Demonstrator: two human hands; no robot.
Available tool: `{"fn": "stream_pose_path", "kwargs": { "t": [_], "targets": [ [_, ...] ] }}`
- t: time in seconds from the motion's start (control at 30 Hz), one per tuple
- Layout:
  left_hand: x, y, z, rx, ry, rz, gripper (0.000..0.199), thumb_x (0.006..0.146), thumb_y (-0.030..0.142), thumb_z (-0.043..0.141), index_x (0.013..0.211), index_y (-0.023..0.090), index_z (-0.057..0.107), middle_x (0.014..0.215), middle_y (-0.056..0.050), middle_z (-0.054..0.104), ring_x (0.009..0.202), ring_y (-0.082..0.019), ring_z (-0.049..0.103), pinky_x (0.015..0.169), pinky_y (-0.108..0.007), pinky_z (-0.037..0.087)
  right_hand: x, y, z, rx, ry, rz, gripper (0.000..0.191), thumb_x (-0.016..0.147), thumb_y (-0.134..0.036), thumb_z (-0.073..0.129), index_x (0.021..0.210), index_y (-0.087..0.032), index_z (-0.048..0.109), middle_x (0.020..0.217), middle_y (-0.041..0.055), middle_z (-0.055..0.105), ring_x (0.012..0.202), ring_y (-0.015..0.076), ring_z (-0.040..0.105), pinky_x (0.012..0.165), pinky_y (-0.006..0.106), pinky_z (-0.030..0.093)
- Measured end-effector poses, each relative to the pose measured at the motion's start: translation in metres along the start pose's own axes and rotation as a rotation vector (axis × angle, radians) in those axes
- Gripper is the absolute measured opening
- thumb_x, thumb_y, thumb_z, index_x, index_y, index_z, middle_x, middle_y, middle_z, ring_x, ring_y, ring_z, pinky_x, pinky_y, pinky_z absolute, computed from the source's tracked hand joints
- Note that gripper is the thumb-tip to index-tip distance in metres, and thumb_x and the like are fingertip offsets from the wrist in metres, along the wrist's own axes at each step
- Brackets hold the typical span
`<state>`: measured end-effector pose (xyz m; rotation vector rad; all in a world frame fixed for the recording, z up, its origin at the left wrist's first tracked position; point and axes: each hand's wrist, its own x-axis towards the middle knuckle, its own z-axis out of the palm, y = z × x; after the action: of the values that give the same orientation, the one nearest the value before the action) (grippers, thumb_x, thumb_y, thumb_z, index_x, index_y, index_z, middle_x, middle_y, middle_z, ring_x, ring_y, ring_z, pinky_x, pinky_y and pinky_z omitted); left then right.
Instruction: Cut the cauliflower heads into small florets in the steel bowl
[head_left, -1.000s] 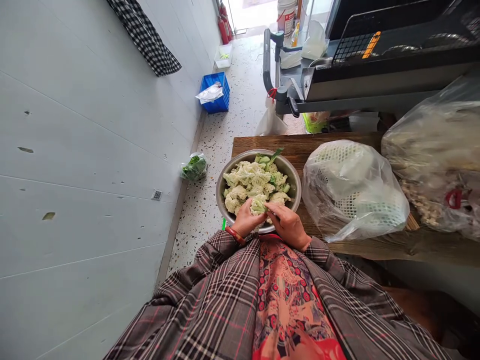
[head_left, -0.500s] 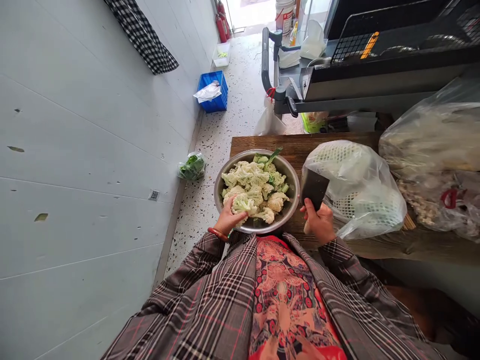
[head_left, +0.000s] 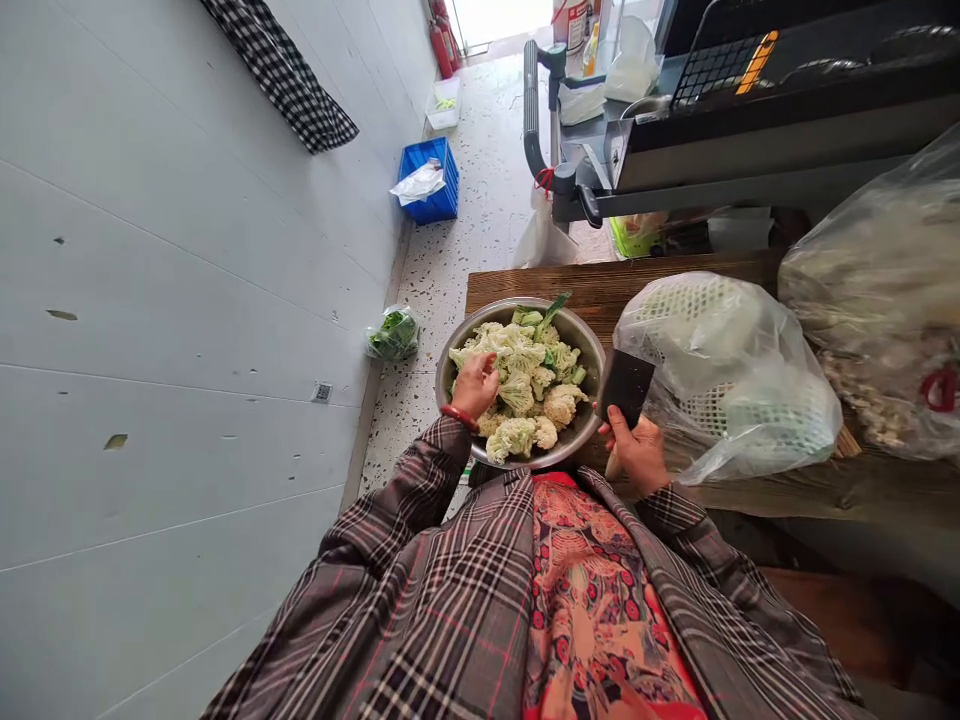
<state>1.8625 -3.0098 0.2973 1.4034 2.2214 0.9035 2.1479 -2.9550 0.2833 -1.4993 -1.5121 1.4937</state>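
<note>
Left hand (head_left: 475, 388) shifted farther over bowl (head_left: 587, 412) since earlier frame; grip curled at cauliflower (head_left: 517, 345), cannot tell whether on piece. Right hand (head_left: 637, 452) clamped round cleaver (head_left: 627, 385) handle. Cauliflower heaped in bowl, much already in pieces; larger clumps seem left unsplit.

A black-and-white checked cloth (head_left: 281, 80) hangs against the wall (head_left: 187, 310). On the speckled floor (head_left: 491, 150) sit a blue crate (head_left: 440, 206) and a bag of greens (head_left: 394, 335); red fire extinguishers (head_left: 441, 50) stand beyond. Two plastic bags (head_left: 739, 350) lie side by side on the tabletop (head_left: 559, 282).
</note>
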Motion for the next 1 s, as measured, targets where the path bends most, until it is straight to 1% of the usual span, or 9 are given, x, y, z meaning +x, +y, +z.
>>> {"fn": "stream_pose_path", "kwargs": {
  "t": [0.13, 0.2, 0.3, 0.43, 0.67, 0.8, 0.87, 0.9, 1.0],
  "targets": [
    [0.038, 0.008, 0.011, 0.267, -0.111, 0.217, 0.049, 0.075, 0.014, 0.060, 0.123, 0.019, 0.055, 0.129, -0.011, 0.055, 0.120, -0.028, 0.048, 0.107, -0.046, 0.036, 0.006, 0.004, 0.022, 0.144, -0.059, 0.093, 0.060, 0.075, -0.072, 0.054, 0.085, -0.014, 0.065, 0.061, 0.0048, 0.067, 0.043, 0.0140, 0.055, 0.043, 0.027, 0.045],
    [0.047, 0.012, 0.018, 0.376, -0.203, 0.266, 0.045, 0.073, 0.014, 0.064, 0.117, 0.018, 0.059, 0.124, -0.011, 0.058, 0.118, -0.029, 0.047, 0.106, -0.047, 0.033, 0.011, 0.008, 0.031, 0.156, -0.069, 0.104, 0.063, 0.074, -0.074, 0.053, 0.087, -0.014, 0.066, 0.061, 0.0059, 0.067, 0.043, 0.0149, 0.055, 0.043, 0.027, 0.046],
    [0.052, 0.013, 0.024, 0.480, -0.239, 0.230, 0.023, 0.072, 0.016, 0.067, 0.095, 0.016, 0.065, 0.107, -0.011, 0.062, 0.106, -0.030, 0.049, 0.096, -0.047, 0.037, 0.016, 0.016, 0.039, 0.124, -0.082, 0.109, 0.066, 0.073, -0.075, 0.052, 0.089, -0.013, 0.067, 0.062, 0.0070, 0.068, 0.042, 0.0148, 0.055, 0.043, 0.027, 0.045],
    [0.042, 0.009, 0.016, 0.478, -0.202, 0.282, 0.002, 0.076, 0.016, 0.063, 0.076, 0.016, 0.061, 0.092, -0.009, 0.060, 0.096, -0.027, 0.052, 0.088, -0.042, 0.040, 0.017, 0.028, 0.042, 0.103, -0.083, 0.131, 0.066, 0.073, -0.076, 0.051, 0.086, -0.012, 0.066, 0.060, 0.0064, 0.067, 0.039, 0.0143, 0.055, 0.042, 0.026, 0.043],
    [0.019, 0.015, -0.008, 0.145, 0.032, 0.283, 0.012, 0.085, 0.015, 0.049, 0.085, 0.019, 0.061, 0.087, -0.006, 0.061, 0.084, -0.019, 0.057, 0.077, -0.033, 0.047, 0.019, 0.040, 0.039, 0.083, -0.044, 0.177, 0.061, 0.074, -0.075, 0.051, 0.079, -0.015, 0.061, 0.062, 0.0074, 0.068, 0.039, 0.0138, 0.056, 0.041, 0.025, 0.044],
    [0.017, 0.024, -0.004, -0.051, -0.309, 0.296, 0.012, 0.080, 0.012, 0.054, 0.085, 0.018, 0.064, 0.082, -0.003, 0.062, 0.069, -0.013, 0.056, 0.064, -0.026, 0.047, 0.021, 0.039, 0.037, 0.046, -0.044, 0.165, 0.060, 0.075, -0.074, 0.050, 0.080, -0.015, 0.062, 0.061, 0.0069, 0.069, 0.039, 0.0137, 0.057, 0.043, 0.024, 0.045],
    [0.020, 0.023, -0.002, -0.127, -0.386, 0.265, 0.014, 0.081, 0.014, 0.055, 0.091, 0.017, 0.065, 0.085, -0.004, 0.064, 0.068, -0.013, 0.058, 0.061, -0.025, 0.048, 0.021, 0.037, 0.037, 0.027, -0.046, 0.156, 0.060, 0.076, -0.074, 0.049, 0.078, -0.015, 0.062, 0.060, 0.0067, 0.069, 0.039, 0.0135, 0.057, 0.043, 0.024, 0.045],
    [0.024, 0.021, -0.003, -0.142, -0.342, 0.234, 0.016, 0.083, 0.017, 0.055, 0.095, 0.017, 0.065, 0.089, -0.005, 0.065, 0.071, -0.013, 0.059, 0.063, -0.026, 0.049, 0.021, 0.037, 0.037, 0.019, -0.047, 0.154, 0.060, 0.076, -0.074, 0.049, 0.077, -0.015, 0.062, 0.059, 0.0065, 0.068, 0.039, 0.0135, 0.056, 0.044, 0.024, 0.045],
    [0.043, 0.009, -0.005, -0.051, -0.058, 0.100, 0.023, 0.086, 0.025, 0.053, 0.105, 0.015, 0.063, 0.102, -0.011, 0.064, 0.083, -0.017, 0.062, 0.073, -0.031, 0.052, 0.021, 0.039, 0.037, 0.006, -0.052, 0.148, 0.059, 0.077, -0.074, 0.048, 0.076, -0.016, 0.062, 0.058, 0.0057, 0.067, 0.040, 0.0139, 0.056, 0.044, 0.024, 0.045]
  ]
}}
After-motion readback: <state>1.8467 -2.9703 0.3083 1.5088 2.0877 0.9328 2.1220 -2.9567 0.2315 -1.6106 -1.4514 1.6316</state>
